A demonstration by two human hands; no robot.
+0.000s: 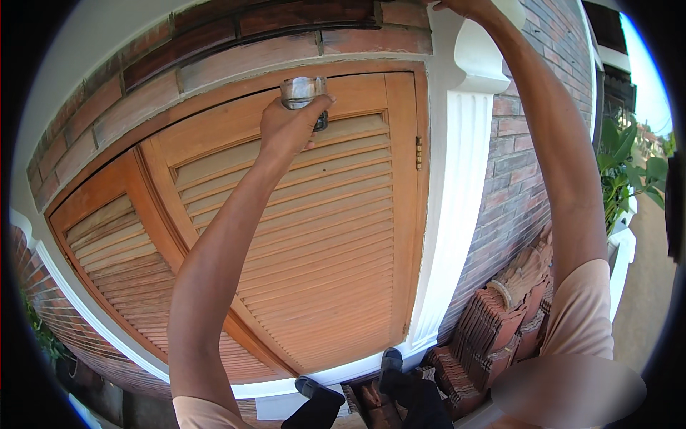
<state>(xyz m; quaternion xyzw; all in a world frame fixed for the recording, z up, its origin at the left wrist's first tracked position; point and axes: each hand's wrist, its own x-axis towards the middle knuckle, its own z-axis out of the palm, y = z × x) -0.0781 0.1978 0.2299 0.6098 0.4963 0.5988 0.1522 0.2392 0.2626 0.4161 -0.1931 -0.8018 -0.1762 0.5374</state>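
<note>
My left hand [288, 121] grips a shiny, partly clear cup-shaped container [304, 89] with a dark lower part, held in front of the upper part of a louvred wooden shutter [314, 243]. My right hand [457, 7] is raised at the top edge, near a white moulded column [477, 57] and the brick band [368, 39] over the shutters; it is mostly cut off, and what it holds, if anything, is hidden. A second, narrower shutter panel [118, 264] lies to the left. A brass hinge [419, 151] shows on the right frame.
Stacked terracotta roof tiles [479, 329] lie at the lower right beside the brick wall [518, 143]. My dark shoes [391, 361] are on or beside a white ledge [264, 390]; which, I cannot tell. Green leaves [618, 164] and a path [643, 272] show at the far right.
</note>
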